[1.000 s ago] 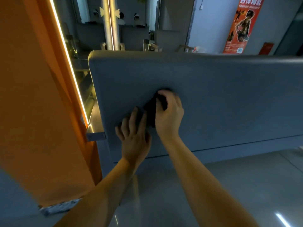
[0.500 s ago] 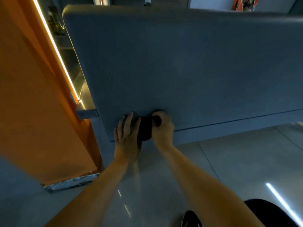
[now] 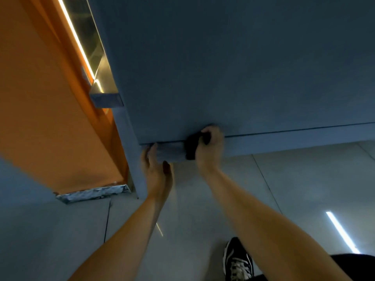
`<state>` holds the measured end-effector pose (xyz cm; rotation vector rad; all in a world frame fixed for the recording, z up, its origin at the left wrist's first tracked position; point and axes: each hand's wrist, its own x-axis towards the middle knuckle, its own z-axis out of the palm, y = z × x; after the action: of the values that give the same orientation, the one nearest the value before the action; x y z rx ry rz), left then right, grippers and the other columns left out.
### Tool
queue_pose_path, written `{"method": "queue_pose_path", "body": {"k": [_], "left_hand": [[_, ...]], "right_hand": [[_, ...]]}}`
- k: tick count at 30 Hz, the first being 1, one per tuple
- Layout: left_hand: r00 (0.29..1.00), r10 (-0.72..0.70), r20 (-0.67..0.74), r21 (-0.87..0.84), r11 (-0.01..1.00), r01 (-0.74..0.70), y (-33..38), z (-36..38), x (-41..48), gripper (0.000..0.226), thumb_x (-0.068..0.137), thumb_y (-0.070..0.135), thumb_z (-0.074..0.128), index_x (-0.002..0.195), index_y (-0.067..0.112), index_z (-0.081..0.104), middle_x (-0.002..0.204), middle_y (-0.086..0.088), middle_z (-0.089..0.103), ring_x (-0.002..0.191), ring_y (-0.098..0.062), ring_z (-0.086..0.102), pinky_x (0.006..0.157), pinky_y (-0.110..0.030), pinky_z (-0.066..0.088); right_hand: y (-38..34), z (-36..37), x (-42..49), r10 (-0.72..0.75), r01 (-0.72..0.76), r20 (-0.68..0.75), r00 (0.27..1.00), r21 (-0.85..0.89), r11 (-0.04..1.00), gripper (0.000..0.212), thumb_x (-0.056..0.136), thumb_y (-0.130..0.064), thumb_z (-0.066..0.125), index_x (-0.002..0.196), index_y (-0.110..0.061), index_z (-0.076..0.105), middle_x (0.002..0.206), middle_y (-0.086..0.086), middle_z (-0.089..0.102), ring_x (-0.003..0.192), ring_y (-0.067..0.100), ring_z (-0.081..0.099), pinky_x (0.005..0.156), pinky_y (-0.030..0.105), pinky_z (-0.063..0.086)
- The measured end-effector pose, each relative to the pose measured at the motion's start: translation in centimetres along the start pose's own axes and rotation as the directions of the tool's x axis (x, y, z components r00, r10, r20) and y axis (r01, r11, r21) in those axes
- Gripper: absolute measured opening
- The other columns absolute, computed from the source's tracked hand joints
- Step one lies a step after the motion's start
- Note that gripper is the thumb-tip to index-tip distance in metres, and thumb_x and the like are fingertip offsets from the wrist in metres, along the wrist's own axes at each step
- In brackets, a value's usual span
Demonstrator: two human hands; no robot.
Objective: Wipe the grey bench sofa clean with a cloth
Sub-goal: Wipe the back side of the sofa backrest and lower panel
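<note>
The grey bench sofa (image 3: 233, 67) fills the upper part of the view, its flat back panel facing me. My right hand (image 3: 210, 148) grips a dark cloth (image 3: 191, 146) and presses it against the panel's bottom strip, just below the seam. My left hand (image 3: 156, 169) is beside it to the left, fingers straight, fingertips at the lower edge of the strip and holding nothing. Both forearms reach up from the bottom of the view.
An orange wall panel (image 3: 46, 98) with a lit strip (image 3: 79, 45) stands to the left of the sofa. A metal ledge (image 3: 105, 96) sits between them. Grey floor tiles (image 3: 294, 189) lie below. My shoe (image 3: 237, 260) is at the bottom right.
Both hands and the cloth have slid down the panel from its middle to the bottom strip. My left hand has come off the panel face. The view has tilted downward.
</note>
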<state>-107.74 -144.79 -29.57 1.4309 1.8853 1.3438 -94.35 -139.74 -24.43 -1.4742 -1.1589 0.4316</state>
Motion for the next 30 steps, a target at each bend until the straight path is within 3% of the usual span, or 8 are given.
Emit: {"method": "queue_pose_path", "body": {"k": [6, 10, 15, 19, 22, 25, 28, 30], "left_hand": [[0.964, -0.228, 0.139, -0.435, 0.860, 0.266, -0.7, -1.0, -1.1, 0.035, 0.107, 0.025, 0.046, 0.127, 0.054, 0.047, 0.128, 0.001, 0.061, 0.117, -0.013, 0.061, 0.102, -0.035, 0.052], [0.855, -0.399, 0.332, -0.633, 0.578, 0.516, -1.4, -0.9, -1.0, 0.029, 0.107, 0.025, 0.048, 0.136, 0.027, 0.051, 0.130, -0.009, 0.066, 0.117, -0.022, 0.066, 0.092, -0.036, 0.056], [0.797, -0.566, 0.209, -0.668, 0.513, 0.539, -1.6, 2.0, 0.6, 0.031, 0.103, 0.029, 0.056, 0.120, 0.004, 0.063, 0.115, -0.019, 0.070, 0.097, -0.026, 0.065, 0.078, -0.036, 0.050], [0.754, -0.644, 0.130, -0.679, 0.496, 0.541, -0.8, 5.0, 1.5, 0.048, 0.091, 0.056, 0.054, 0.105, 0.011, 0.061, 0.113, -0.016, 0.067, 0.102, -0.036, 0.064, 0.086, -0.052, 0.052], [0.740, -0.654, 0.153, -0.637, 0.507, 0.580, 1.9, 6.0, 0.9, 0.020, 0.109, 0.034, 0.039, 0.093, 0.024, 0.045, 0.135, -0.022, 0.056, 0.123, -0.038, 0.056, 0.085, -0.031, 0.045], [0.713, -0.699, 0.047, -0.718, 0.473, 0.511, 2.7, 7.7, 1.1, 0.015, 0.110, 0.023, 0.037, 0.114, 0.013, 0.047, 0.128, -0.009, 0.054, 0.108, -0.017, 0.062, 0.076, -0.008, 0.040], [0.682, -0.731, 0.024, -0.635, 0.515, 0.575, 3.0, 10.0, 1.1, 0.033, 0.108, 0.028, 0.042, 0.129, 0.002, 0.048, 0.129, -0.009, 0.055, 0.116, -0.023, 0.058, 0.087, -0.026, 0.045], [0.708, -0.704, 0.053, -0.554, 0.569, 0.608, 4.7, 11.1, 0.5, 0.037, 0.108, 0.027, 0.044, 0.130, -0.002, 0.050, 0.129, -0.019, 0.057, 0.121, -0.032, 0.056, 0.077, -0.028, 0.038]], "right_hand": [[0.1, 5.1, -7.9, 0.246, -0.338, 0.458, 0.855, 0.130, 0.932, 0.022, 0.084, -0.008, 0.058, 0.100, -0.023, 0.062, 0.100, 0.001, 0.067, 0.094, 0.019, 0.065, 0.084, 0.042, 0.056], [-0.2, 4.6, -7.6, 0.337, -0.527, 0.569, 0.750, 0.205, 0.825, 0.027, 0.088, 0.000, 0.052, 0.097, -0.022, 0.064, 0.095, 0.000, 0.066, 0.091, 0.020, 0.064, 0.078, 0.035, 0.053], [0.4, 3.5, -5.2, 0.294, -0.399, 0.548, 0.783, 0.080, 0.914, 0.039, 0.081, -0.008, 0.046, 0.106, -0.034, 0.060, 0.112, 0.002, 0.063, 0.107, 0.025, 0.061, 0.093, 0.042, 0.050], [1.1, -0.1, -2.2, 0.247, -0.236, 0.424, 0.871, -0.079, 0.969, 0.034, 0.089, -0.001, 0.049, 0.118, -0.014, 0.062, 0.115, 0.008, 0.058, 0.101, 0.020, 0.057, 0.085, 0.030, 0.044], [1.6, -4.3, 0.4, 0.201, -0.121, 0.349, 0.915, -0.237, 0.964, 0.038, 0.095, -0.003, 0.052, 0.132, -0.011, 0.057, 0.136, 0.012, 0.047, 0.115, 0.027, 0.054, 0.094, 0.029, 0.043], [2.4, -9.0, 2.5, 0.247, -0.135, 0.325, 0.913, -0.331, 0.934, 0.052, 0.100, -0.010, 0.049, 0.151, -0.018, 0.040, 0.160, 0.004, 0.022, 0.139, 0.027, 0.038, 0.113, 0.039, 0.040], [2.3, -11.9, 3.9, 0.326, -0.132, 0.429, 0.842, -0.423, 0.897, 0.062, 0.102, -0.012, 0.044, 0.160, -0.025, 0.024, 0.168, -0.001, 0.011, 0.147, 0.028, 0.031, 0.113, 0.046, 0.040], [2.3, -12.7, 4.0, 0.314, -0.054, 0.476, 0.822, -0.483, 0.874, 0.066, 0.103, -0.011, 0.043, 0.161, -0.027, 0.018, 0.169, -0.001, 0.008, 0.152, 0.025, 0.021, 0.118, 0.045, 0.033]]}}
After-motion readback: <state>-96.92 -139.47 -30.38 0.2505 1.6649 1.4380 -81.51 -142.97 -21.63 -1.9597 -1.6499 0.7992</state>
